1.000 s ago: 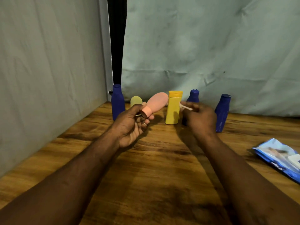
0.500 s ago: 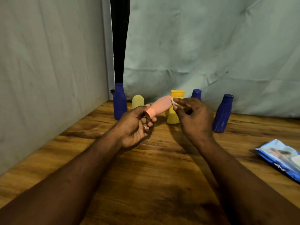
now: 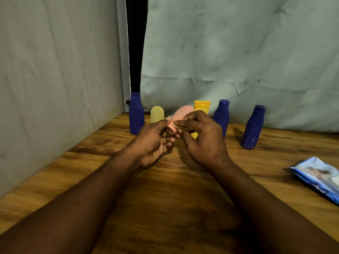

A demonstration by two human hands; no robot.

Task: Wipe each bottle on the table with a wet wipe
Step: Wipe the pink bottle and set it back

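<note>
wooden table [image 3: 165, 198] boards fill the foreground, backed by a pale green cloth [image 3: 238, 52] and a grey panel [image 3: 55, 70] on the left, with a dark gap [image 3: 136, 43] left between them. a pink bottle [image 3: 183, 112] is held above the table, tilted, its cap end turned toward the person and its rounded base toward the cloth. the cap end is grasped by the curled fingers and thumb of the left hand [image 3: 156, 142]. a small white wet wipe [image 3: 176, 124] is pinched in the fingertips of the right hand [image 3: 203, 142] and is laid against the bottle beside the cap. five more bottles are stood along the back edge: a blue bottle [image 3: 136, 114] by the corner, a pale yellow bottle [image 3: 157, 116] just beside it, a yellow bottle [image 3: 201, 106] partly hidden behind the hands, a second blue bottle [image 3: 222, 114], and a third blue bottle [image 3: 254, 127] set apart to the right. a blue wipes pack [image 3: 319, 176] is laid flat near the right edge, well apart from the hands.
</note>
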